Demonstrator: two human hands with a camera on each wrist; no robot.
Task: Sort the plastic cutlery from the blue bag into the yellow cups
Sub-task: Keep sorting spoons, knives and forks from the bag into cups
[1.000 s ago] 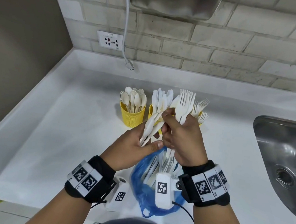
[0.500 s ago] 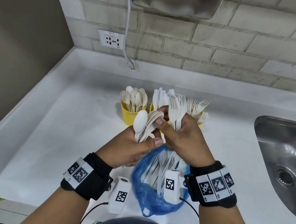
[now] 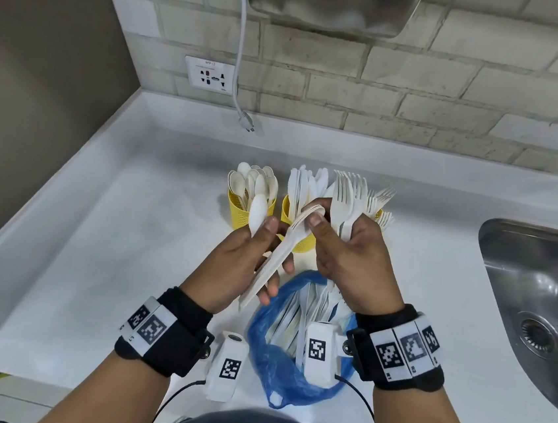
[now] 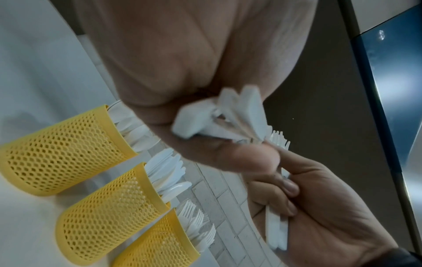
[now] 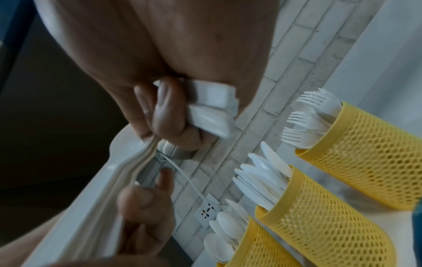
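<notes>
My left hand [image 3: 267, 244] grips a bundle of white plastic spoons [image 3: 277, 259]; one spoon bowl sticks up under its thumb and the handles slant down toward me. My right hand [image 3: 336, 238] holds several white forks [image 3: 347, 201] upright, and its thumb and forefinger touch the bowls of the spoon bundle. Both hands hover above the open blue bag [image 3: 287, 381], which holds more cutlery. Behind them stand three yellow mesh cups: spoons [image 3: 246, 214], knives [image 3: 287, 214] and forks [image 3: 378, 215], the last mostly hidden. The left wrist view shows the same spoon cup [image 4: 57, 153], knife cup [image 4: 109, 207] and fork cup [image 4: 160, 243].
A steel sink [image 3: 536, 307] is set into the white counter [image 3: 112, 245] at the right. A wall socket [image 3: 209, 74] with a hanging white cable [image 3: 239, 69] sits on the brick wall behind the cups. A raised ledge borders the counter's left side.
The spoon bundle in my left hand has tipped from upright to slanted, handles toward me. My right hand has lifted its forks a little and brought its thumb onto the spoon bowls.
</notes>
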